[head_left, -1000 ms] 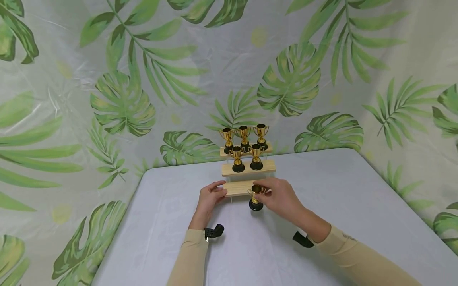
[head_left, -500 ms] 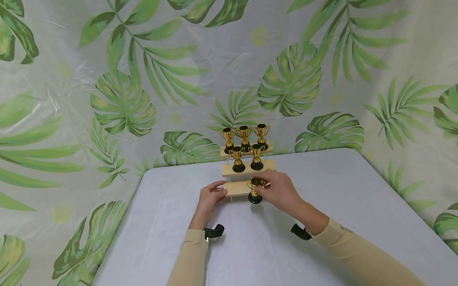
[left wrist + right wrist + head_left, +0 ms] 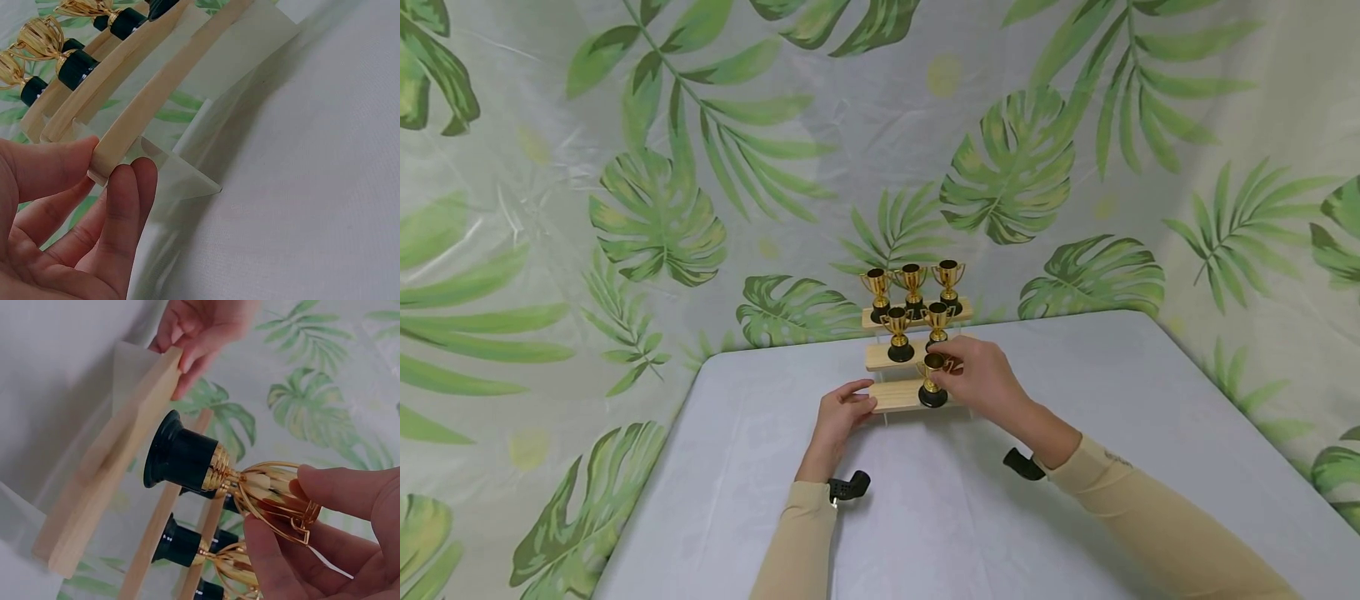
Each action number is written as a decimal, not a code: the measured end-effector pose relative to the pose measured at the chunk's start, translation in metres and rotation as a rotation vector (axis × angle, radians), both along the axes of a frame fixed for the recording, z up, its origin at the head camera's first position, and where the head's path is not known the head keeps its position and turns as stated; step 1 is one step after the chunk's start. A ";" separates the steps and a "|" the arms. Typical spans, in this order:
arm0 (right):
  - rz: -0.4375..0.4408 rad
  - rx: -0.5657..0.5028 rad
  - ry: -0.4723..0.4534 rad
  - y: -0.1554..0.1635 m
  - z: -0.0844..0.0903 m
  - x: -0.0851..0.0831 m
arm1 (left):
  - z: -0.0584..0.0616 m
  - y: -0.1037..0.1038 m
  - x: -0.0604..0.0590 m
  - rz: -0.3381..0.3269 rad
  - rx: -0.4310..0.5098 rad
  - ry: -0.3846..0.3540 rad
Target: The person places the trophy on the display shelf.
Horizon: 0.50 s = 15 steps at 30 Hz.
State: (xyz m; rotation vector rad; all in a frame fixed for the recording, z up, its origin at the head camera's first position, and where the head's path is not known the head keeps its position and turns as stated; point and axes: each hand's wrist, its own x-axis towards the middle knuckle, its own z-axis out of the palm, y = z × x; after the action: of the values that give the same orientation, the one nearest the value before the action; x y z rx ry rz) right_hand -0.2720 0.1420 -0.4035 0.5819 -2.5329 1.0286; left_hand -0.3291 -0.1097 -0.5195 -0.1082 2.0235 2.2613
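A three-tier stand with wooden shelf boards and clear supports stands on the table. My right hand (image 3: 988,379) holds a small gold trophy cup with a black base (image 3: 933,385) by its cup, thumb and fingers on either side. In the right wrist view, this trophy (image 3: 187,453) is upright relative to the lowest board (image 3: 106,469), with a thin gap beneath its base. At that board's left end, my left hand (image 3: 842,414) pinches the wood (image 3: 134,119) between thumb and fingers. Two gold trophies (image 3: 897,329) stand on the middle board, the right one partly hidden by my right hand.
Three more trophies (image 3: 913,283) line the top board (image 3: 871,319) behind. The stand is near the back of a table with a white cloth (image 3: 737,467). A leaf-print curtain (image 3: 820,208) hangs close behind it.
My right hand has moved the trophy away from me and upward, from in front of the lowest board to above it. The left hand has stayed at the board's end.
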 end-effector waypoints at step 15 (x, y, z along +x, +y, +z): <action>-0.033 0.050 -0.039 -0.005 -0.003 -0.026 | -0.002 -0.001 0.000 -0.009 -0.018 0.014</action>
State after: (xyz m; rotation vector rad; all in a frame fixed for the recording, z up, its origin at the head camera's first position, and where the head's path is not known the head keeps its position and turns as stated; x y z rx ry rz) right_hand -0.2979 0.1365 -0.4062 0.5369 -2.5996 0.9770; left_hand -0.3295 -0.1110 -0.5215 -0.0842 2.0476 2.2454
